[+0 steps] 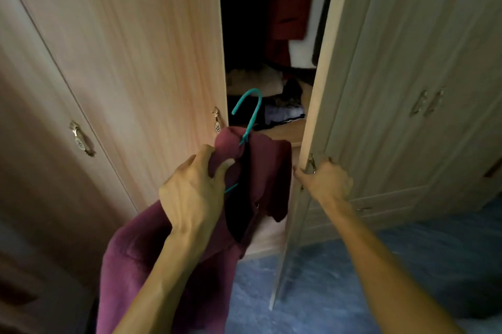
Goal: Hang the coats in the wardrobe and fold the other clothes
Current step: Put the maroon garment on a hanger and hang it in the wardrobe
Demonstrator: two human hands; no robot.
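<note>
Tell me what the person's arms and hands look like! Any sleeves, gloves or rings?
No sleeves and no gloves. The left forearm and right forearm are bare down to the picture's bottom edge. The left hand and right hand are bare too. No watch or bracelet shows at either wrist, and no ring on the fingers in view.

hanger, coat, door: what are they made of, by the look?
hanger: thin teal hook, smooth, probably coated wire or plastic.
coat: plum, matte, fuzzy nap, looks like wool or fleece; dark lining.
door: pale streaked wood grain, matte, likely laminate or veneer.
</note>
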